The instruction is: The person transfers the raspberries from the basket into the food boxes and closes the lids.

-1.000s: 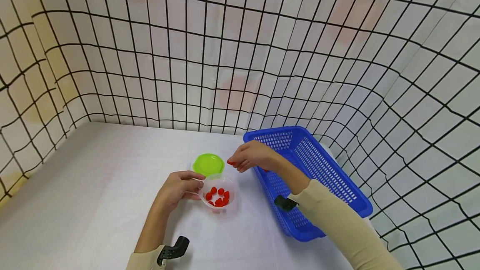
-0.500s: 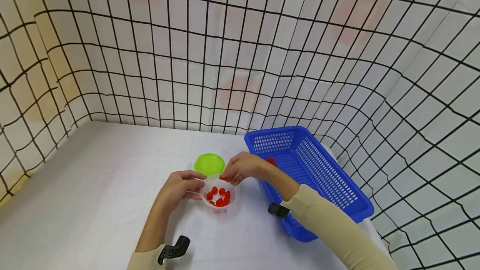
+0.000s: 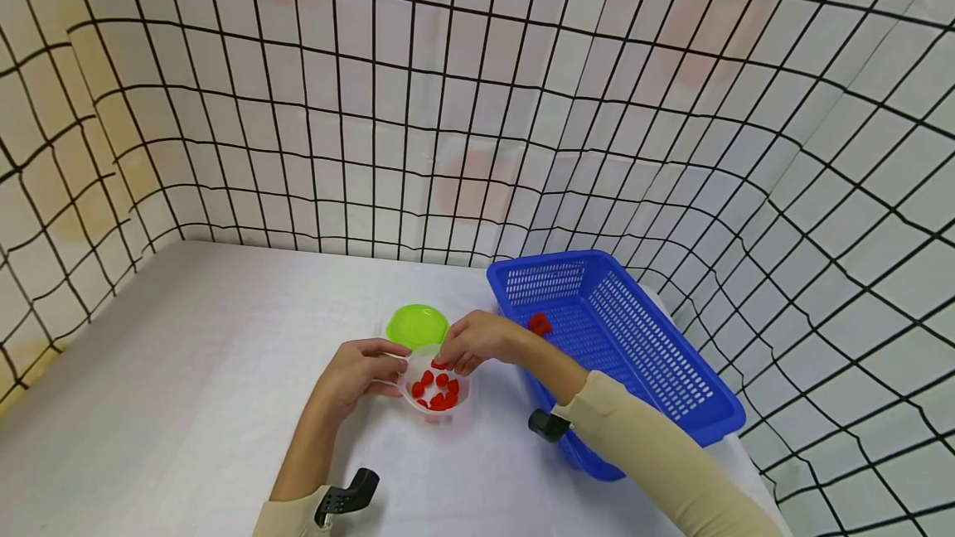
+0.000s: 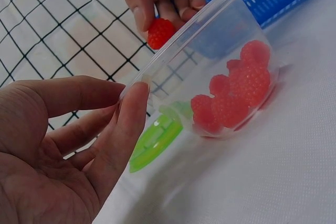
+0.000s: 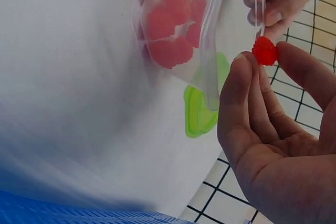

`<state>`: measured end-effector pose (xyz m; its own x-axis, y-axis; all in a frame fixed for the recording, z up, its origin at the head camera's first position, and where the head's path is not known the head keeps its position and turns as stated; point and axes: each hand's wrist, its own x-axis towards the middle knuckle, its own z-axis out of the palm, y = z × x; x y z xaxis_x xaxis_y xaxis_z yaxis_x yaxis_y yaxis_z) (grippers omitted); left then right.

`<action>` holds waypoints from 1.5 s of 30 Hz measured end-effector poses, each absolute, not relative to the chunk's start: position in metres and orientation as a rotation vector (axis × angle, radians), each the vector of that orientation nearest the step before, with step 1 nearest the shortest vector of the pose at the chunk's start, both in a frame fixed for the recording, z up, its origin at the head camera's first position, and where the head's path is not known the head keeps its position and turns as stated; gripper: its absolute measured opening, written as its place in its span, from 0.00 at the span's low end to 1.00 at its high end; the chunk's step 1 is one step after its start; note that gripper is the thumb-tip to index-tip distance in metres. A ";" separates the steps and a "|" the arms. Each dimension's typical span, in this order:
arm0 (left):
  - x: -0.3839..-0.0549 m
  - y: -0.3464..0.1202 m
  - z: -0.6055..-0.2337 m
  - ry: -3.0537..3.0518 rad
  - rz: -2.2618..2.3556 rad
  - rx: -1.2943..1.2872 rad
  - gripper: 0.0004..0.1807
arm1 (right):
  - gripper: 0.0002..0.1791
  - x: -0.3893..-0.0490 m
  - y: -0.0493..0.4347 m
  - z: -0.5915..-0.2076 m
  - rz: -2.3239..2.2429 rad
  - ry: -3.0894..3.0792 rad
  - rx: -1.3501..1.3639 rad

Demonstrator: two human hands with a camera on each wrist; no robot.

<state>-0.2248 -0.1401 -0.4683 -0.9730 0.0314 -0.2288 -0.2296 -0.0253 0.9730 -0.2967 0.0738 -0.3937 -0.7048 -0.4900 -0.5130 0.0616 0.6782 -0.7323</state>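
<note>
A clear plastic tub point(image 4: 210, 40) stands on the white cloth with several red raspberries point(image 4: 231, 93) on its bottom. My left hand point(image 3: 363, 373) pinches the tub's rim on its left side between thumb and fingers. Above the opening, at the far right of the rim, my right hand point(image 3: 477, 340) holds one raspberry point(image 5: 265, 51) between thumb and fingertips. Just behind the tub lies a bright green lid point(image 3: 416, 326), flat on the cloth.
A blue perforated basket point(image 3: 671, 371) stands to the right, partly under my right forearm. Red pieces point(image 3: 539, 323) lie inside its left side. Black wire mesh point(image 3: 418, 106) encloses the back and sides of the white-covered table point(image 3: 224, 338).
My right hand has moved left and down from beside the basket to over the tub, carrying the raspberry. The red pieces in the basket have come into fuller view. My left hand stays put.
</note>
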 end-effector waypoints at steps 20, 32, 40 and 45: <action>-0.223 -0.139 -0.466 2.047 2.131 -0.218 0.15 | 0.12 -0.295 0.077 -0.393 -0.978 2.138 -0.375; -0.222 -0.139 -0.467 2.044 2.139 -0.168 0.16 | 0.13 -0.293 0.077 -0.391 -0.993 2.127 -0.355; -0.222 -0.139 -0.468 2.046 2.142 -0.176 0.15 | 0.15 -0.296 0.083 -0.377 -1.063 2.151 -0.348; -0.222 -0.139 -0.468 2.048 2.145 -0.171 0.15 | 0.15 -0.302 0.092 -0.363 -1.132 2.214 -0.328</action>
